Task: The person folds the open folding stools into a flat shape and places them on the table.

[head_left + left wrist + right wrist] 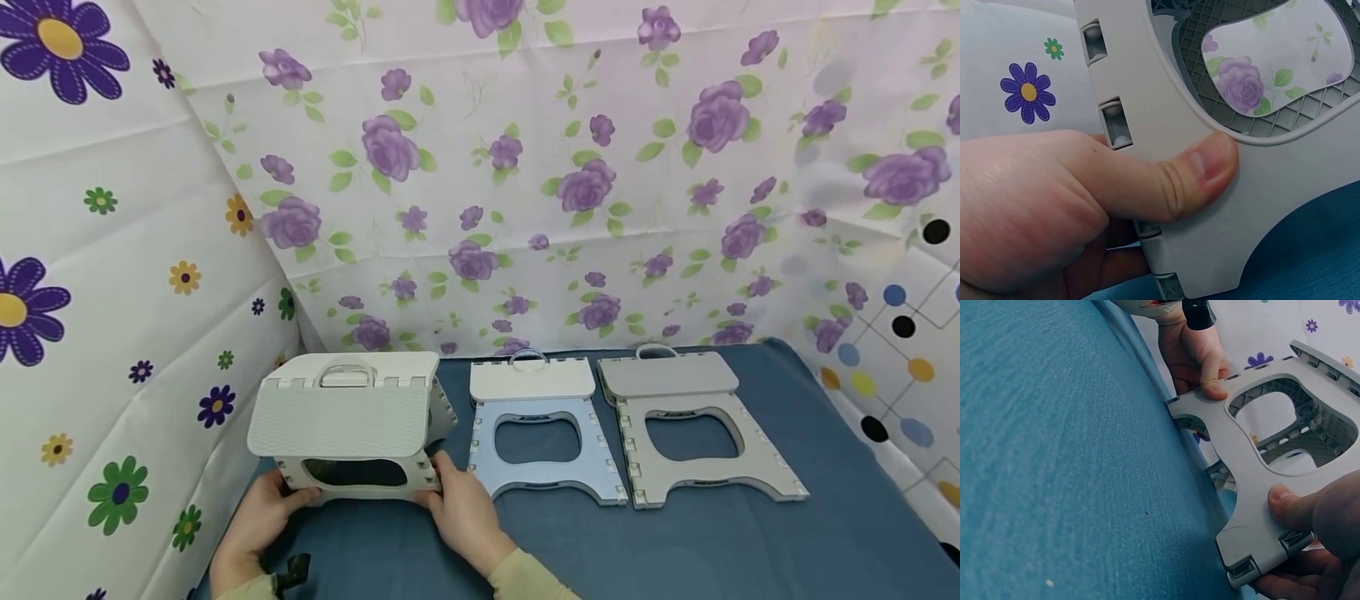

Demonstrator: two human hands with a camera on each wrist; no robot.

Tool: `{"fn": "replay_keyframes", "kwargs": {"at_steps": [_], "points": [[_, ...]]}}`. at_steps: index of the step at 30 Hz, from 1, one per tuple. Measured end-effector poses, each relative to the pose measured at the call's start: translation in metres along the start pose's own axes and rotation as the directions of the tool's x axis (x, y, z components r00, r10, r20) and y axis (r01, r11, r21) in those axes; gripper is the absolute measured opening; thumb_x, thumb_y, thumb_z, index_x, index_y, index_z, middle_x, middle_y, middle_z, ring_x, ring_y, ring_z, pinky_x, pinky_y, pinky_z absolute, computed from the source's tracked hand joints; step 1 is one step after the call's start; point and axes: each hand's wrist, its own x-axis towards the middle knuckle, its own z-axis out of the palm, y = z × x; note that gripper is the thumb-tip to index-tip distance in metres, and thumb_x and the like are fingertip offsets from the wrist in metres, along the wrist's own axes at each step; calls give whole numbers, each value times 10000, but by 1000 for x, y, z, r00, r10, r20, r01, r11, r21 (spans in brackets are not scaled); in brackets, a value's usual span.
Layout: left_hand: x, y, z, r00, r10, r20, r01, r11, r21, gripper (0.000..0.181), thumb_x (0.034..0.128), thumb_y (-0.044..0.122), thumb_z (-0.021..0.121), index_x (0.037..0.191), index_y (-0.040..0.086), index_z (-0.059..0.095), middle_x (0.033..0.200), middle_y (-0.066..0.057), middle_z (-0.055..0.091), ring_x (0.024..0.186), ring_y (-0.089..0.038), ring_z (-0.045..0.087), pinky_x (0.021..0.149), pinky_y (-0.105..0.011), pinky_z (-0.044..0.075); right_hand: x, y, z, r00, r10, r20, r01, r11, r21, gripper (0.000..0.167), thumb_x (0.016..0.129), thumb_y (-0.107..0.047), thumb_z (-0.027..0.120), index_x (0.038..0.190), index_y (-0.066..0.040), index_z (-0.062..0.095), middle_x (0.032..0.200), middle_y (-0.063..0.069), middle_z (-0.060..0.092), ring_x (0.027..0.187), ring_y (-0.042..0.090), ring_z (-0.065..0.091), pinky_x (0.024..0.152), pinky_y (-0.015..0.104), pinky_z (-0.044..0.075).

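Observation:
A white and pale grey folding step stool stands at the left of the cloth, partly unfolded, its ribbed top sloping toward me and a carry handle at the top's back. My left hand grips the left edge of its front leg panel, thumb on the panel's face, fingers behind. At the opposite edge, my right hand pinches the same panel between thumb and fingers. The right wrist view shows both thumbs on the leg panel, either side of its cutout. The far leg is partly hidden.
To the right, a blue and white folding stool lies folded on the dark blue cloth. Beside it lies a grey folded stool. Flower-printed sheets hang behind and at the left; a dotted sheet hangs at the right.

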Motion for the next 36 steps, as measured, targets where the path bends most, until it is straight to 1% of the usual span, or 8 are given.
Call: {"fn": "replay_keyframes", "kwargs": {"at_steps": [5, 11, 16, 22, 25, 31, 36], "points": [[-1, 2, 0, 1000, 1, 6, -1, 1000, 4, 298, 1005, 132, 766, 1177, -83, 650, 967, -87, 702, 840, -196, 634, 720, -316, 523, -1, 0, -1, 1000, 4, 5, -4, 1000, -4, 333, 979, -329, 797, 1215, -170, 622, 988, 12, 774, 730, 63, 682, 596, 273, 525], [-4, 1, 0, 1000, -9, 16, 9, 1000, 1, 300, 1011, 123, 756, 1191, -87, 640, 971, -95, 700, 839, -199, 636, 721, -322, 525, -3, -1, 0, 1000, 15, 10, -15, 1000, 2, 332, 978, -331, 798, 1209, -171, 623, 976, 14, 774, 725, 66, 682, 590, 273, 522], [-4, 1, -1, 1000, -10, 10, 10, 1000, 4, 330, 1017, 125, 751, 1223, -101, 627, 1002, -102, 704, 856, -192, 634, 727, -320, 525, -1, -2, 1, 1000, 6, 4, -6, 1000, -6, 337, 981, -339, 794, 1218, -173, 622, 1000, 21, 781, 750, 76, 697, 604, 276, 531], [-3, 2, 0, 1000, -7, 16, 7, 1000, -27, 349, 1017, 126, 754, 1247, -104, 626, 1036, -112, 715, 881, -187, 652, 744, -331, 539, -1, -1, -1, 1000, 5, 7, -5, 1000, 3, 333, 982, -339, 791, 1205, -171, 610, 978, 27, 773, 705, 62, 680, 580, 272, 518], [-1, 2, 1, 1000, -9, 13, 10, 999, -35, 341, 1013, 110, 753, 1249, -101, 626, 1036, -116, 717, 882, -186, 656, 748, -331, 541, 0, -1, -2, 1000, 8, 10, -8, 1000, 8, 331, 983, -336, 790, 1204, -169, 611, 975, 25, 772, 694, 52, 673, 578, 270, 517], [-4, 3, 1, 1000, -5, 16, 5, 1000, 0, 325, 1009, 117, 760, 1219, -98, 636, 1014, -103, 714, 867, -188, 646, 732, -319, 534, -2, -1, -1, 1000, 21, 19, -21, 1000, 14, 322, 979, -328, 797, 1195, -173, 615, 951, 10, 764, 676, 50, 658, 572, 271, 510], [-3, 2, 2, 1000, -7, 9, 7, 1000, -19, 307, 1014, 104, 751, 1216, -97, 635, 1000, -100, 706, 853, -185, 638, 729, -321, 529, -1, -1, -1, 1000, 8, 12, -9, 1000, 14, 320, 982, -336, 790, 1199, -180, 615, 965, 7, 765, 689, 43, 660, 577, 263, 510]]}}
